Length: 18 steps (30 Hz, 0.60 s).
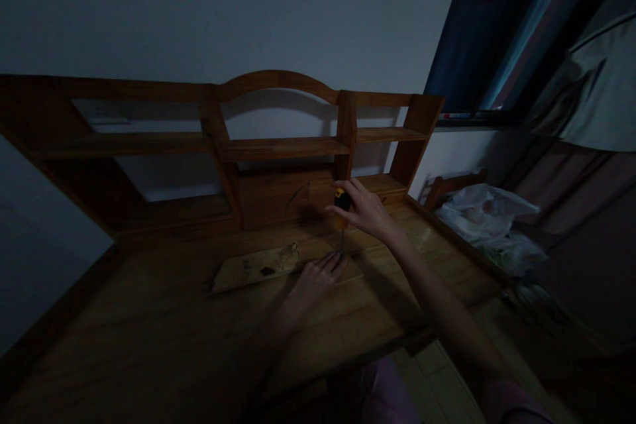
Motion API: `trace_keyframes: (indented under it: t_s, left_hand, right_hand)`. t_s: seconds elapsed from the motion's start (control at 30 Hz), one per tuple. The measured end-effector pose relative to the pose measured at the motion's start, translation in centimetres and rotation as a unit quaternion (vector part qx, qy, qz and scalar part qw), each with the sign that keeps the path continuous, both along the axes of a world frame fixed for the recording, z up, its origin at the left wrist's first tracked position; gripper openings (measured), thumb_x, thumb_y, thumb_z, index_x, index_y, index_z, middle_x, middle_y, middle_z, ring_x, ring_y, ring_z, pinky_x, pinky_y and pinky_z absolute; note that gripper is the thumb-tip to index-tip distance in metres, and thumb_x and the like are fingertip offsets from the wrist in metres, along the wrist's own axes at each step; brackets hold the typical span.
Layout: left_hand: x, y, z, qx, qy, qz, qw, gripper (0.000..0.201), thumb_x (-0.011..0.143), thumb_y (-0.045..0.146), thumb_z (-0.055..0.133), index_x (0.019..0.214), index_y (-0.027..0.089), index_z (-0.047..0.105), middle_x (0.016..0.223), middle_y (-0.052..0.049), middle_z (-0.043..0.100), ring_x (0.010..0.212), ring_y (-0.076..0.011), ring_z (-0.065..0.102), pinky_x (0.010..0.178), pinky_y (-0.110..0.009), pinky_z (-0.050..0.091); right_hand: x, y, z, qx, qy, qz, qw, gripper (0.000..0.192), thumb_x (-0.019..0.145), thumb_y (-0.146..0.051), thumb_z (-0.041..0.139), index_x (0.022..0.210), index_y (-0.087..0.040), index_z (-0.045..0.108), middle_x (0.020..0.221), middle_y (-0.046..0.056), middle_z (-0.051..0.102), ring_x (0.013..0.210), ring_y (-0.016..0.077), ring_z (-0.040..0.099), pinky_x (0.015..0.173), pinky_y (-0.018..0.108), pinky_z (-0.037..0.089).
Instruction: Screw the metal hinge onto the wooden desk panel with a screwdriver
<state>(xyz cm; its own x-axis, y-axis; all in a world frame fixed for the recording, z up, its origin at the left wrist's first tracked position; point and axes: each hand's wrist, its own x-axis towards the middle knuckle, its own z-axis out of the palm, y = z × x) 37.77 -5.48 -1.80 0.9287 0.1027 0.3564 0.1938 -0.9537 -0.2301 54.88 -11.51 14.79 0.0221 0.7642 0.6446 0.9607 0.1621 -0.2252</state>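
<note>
A screwdriver (pixel 343 220) with a yellow and black handle stands nearly upright, its thin shaft pointing down. My right hand (pixel 365 209) is closed around the handle from the right. Low at the shaft's tip, my left hand (pixel 320 276) has its fingers together on the work surface; whatever they pinch or press is too dark and small to make out. To the left of that hand lies a pale wooden board (pixel 256 267) with a dark diamond-shaped mark and a rough, broken-looking end. Part of the board's right side is hidden behind my left hand.
The wooden desk (pixel 163 318) carries a shelf unit (pixel 283 148) along its back, against the wall. Plastic bags (pixel 487 212) rest beside a wooden chair back (pixel 454 187) on the right. A raised wooden edge (pixel 457 245) borders the desk's right side. The light is dim.
</note>
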Motion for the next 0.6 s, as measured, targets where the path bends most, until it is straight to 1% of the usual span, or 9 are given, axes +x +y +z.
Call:
trace_keyframes:
  t_s: [0.13, 0.2, 0.27, 0.4, 0.47, 0.6]
  left_hand:
    - [-0.08, -0.06, 0.26, 0.002, 0.002, -0.002, 1.0, 0.052, 0.09, 0.004, 0.045, 0.14, 0.018, 0.044, 0.141, -0.01, 0.052, 0.123, -0.0207, 0.056, 0.086, -0.032, 0.055]
    - [-0.12, -0.07, 0.31, 0.003, 0.004, 0.001, 1.0, 0.053, 0.09, 0.003, 0.044, 0.141, 0.019, 0.043, 0.141, -0.01, 0.052, 0.123, -0.0204, 0.056, 0.085, -0.031, 0.056]
    - [-0.15, -0.07, 0.29, 0.001, 0.003, 0.003, 1.0, 0.055, 0.089, 0.003, 0.043, 0.142, 0.019, 0.043, 0.141, -0.01, 0.052, 0.122, -0.02, 0.056, 0.085, -0.03, 0.055]
    - [-0.19, -0.16, 0.27, -0.003, 0.004, 0.008, 1.0, 0.055, 0.089, 0.003, 0.044, 0.141, 0.02, 0.044, 0.142, -0.01, 0.051, 0.123, -0.0204, 0.056, 0.084, -0.031, 0.056]
    - [-0.22, -0.24, 0.35, -0.006, 0.005, 0.012, 1.0, 0.055, 0.089, 0.003, 0.045, 0.141, 0.021, 0.044, 0.142, -0.01, 0.051, 0.123, -0.0209, 0.056, 0.084, -0.031, 0.056]
    - [-0.23, -0.34, 0.63, -0.011, 0.006, 0.009, 1.0, 0.055, 0.089, 0.003, 0.045, 0.141, 0.02, 0.044, 0.142, -0.01, 0.051, 0.121, -0.0203, 0.057, 0.087, -0.031, 0.055]
  right_hand:
    - [0.15, -0.41, 0.25, 0.0, 0.014, 0.049, 0.999, 0.049, 0.095, -0.04, 0.047, 0.142, -0.028, 0.037, 0.13, 0.009, 0.053, 0.112, 0.0263, 0.057, 0.091, 0.041, 0.048]
    - [0.42, -0.25, 0.2, 0.0, 0.018, 0.072, 0.997, 0.048, 0.097, -0.035, 0.044, 0.143, -0.027, 0.036, 0.132, 0.008, 0.053, 0.115, 0.0246, 0.055, 0.095, 0.041, 0.046]
    - [0.57, 0.05, 0.06, 0.003, 0.019, 0.073, 0.997, 0.046, 0.096, -0.037, 0.046, 0.141, -0.027, 0.039, 0.129, 0.008, 0.056, 0.113, 0.024, 0.057, 0.095, 0.04, 0.046]
    - [0.29, 0.27, 0.0, 0.0, 0.018, 0.04, 0.999, 0.045, 0.093, -0.05, 0.051, 0.131, -0.026, 0.048, 0.117, 0.009, 0.06, 0.099, 0.0239, 0.061, 0.085, 0.038, 0.05]
    - [0.11, 0.07, 0.15, -0.005, 0.019, 0.036, 0.999, 0.046, 0.094, -0.049, 0.049, 0.134, -0.026, 0.046, 0.116, 0.008, 0.06, 0.095, 0.023, 0.061, 0.082, 0.037, 0.05]
    - [0.27, -0.2, 0.43, -0.007, 0.011, 0.072, 0.997, 0.048, 0.098, -0.035, 0.042, 0.145, -0.031, 0.035, 0.122, 0.006, 0.058, 0.102, 0.0214, 0.059, 0.089, 0.038, 0.048]
